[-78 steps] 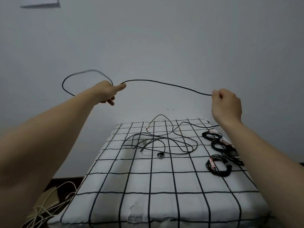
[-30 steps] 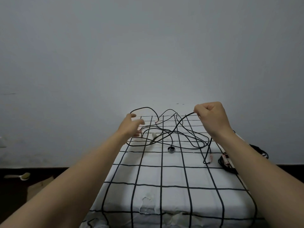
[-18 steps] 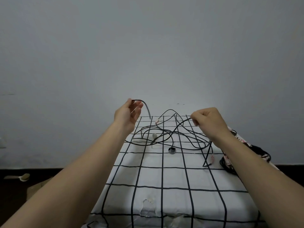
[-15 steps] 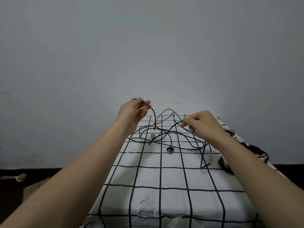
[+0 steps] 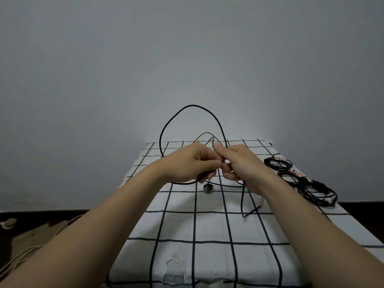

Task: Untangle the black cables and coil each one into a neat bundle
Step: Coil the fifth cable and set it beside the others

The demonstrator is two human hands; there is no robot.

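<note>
Cable (image 5: 193, 105): black, one upright loop rising just above both grips, slack trailing on the table (image 5: 207, 235) to the right.
Left grip (image 5: 195, 163): curled round cable.
Right grip (image 5: 239, 163): pinching cable, touching left grip.
Bundles (image 5: 278, 164): coiled, right edge.

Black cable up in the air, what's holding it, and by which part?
Both hands hold the black cable: the left hand and the right hand each pinch it at the base of its raised loop.
</note>
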